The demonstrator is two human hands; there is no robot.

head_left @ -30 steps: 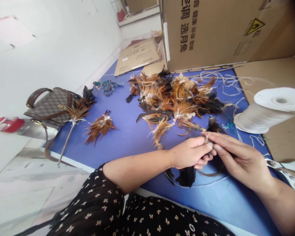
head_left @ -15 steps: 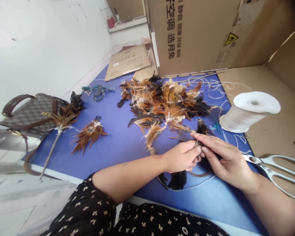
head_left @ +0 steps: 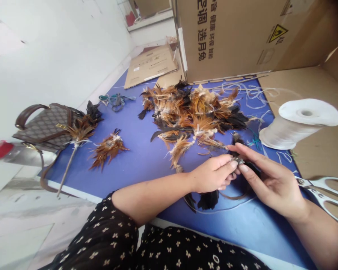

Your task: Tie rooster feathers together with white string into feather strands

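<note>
My left hand [head_left: 216, 173] is closed on a bunch of dark feathers [head_left: 208, 200], whose black ends hang below the fist. Thumb and fingers of my right hand [head_left: 273, 180] meet at the feather stems, just right of the left fingertips. A thin white string [head_left: 228, 211] loops below both hands. Beyond them lies a big pile of brown and black feather bunches [head_left: 186, 108]. At the left are a single brown bunch [head_left: 109, 150] and a stick with feathers tied to its top [head_left: 67, 170].
A white spool [head_left: 287, 131] stands at the right, with scissors [head_left: 323, 191] near my right wrist. A tall cardboard box [head_left: 236, 41] rises behind. A patterned bag [head_left: 49, 123] and red-capped bottle [head_left: 25, 154] are left.
The whole view has shifted a little, so things on the table appear further right. My right hand's fingers have spread slightly wider around the stems; my left keeps its hold.
</note>
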